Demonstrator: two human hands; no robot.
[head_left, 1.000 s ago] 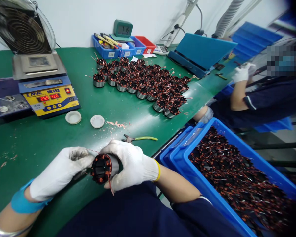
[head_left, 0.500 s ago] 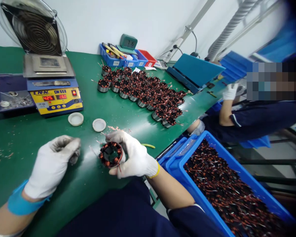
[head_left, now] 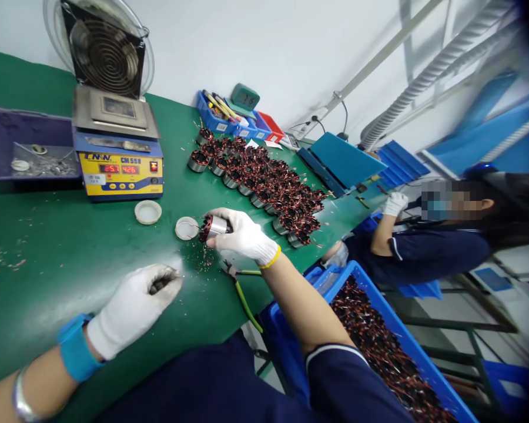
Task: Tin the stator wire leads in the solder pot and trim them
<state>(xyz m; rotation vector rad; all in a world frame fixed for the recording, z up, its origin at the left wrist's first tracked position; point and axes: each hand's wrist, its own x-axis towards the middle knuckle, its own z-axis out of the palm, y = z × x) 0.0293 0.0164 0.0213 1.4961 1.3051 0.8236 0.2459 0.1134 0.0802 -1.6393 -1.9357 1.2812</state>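
My right hand [head_left: 247,235], in a white glove, is closed around a motor stator [head_left: 219,226] with a silver metal body and copper windings. The stator is tipped on its side, its wound end and wire leads turned left over a small white dish [head_left: 187,228]. Nearer to me, my left hand [head_left: 134,305], also gloved, has its fingertips pinched together above the bench; whatever they may hold is hidden. Green-handled cutting pliers [head_left: 240,291] lie below my right hand. Copper scraps [head_left: 205,258] are scattered under the stator.
Rows of stators [head_left: 260,176] stand behind my right hand. A yellow-and-blue solder pot [head_left: 123,170] and another white dish [head_left: 147,212] are at the left. A blue crate [head_left: 361,276] full of stators stands at the right, with a co-worker [head_left: 427,247] beyond.
My right hand has moved the stator forward to the dish and tipped it sideways. My left hand has shifted right, and the pliers have come into fuller view. The camera view has turned.
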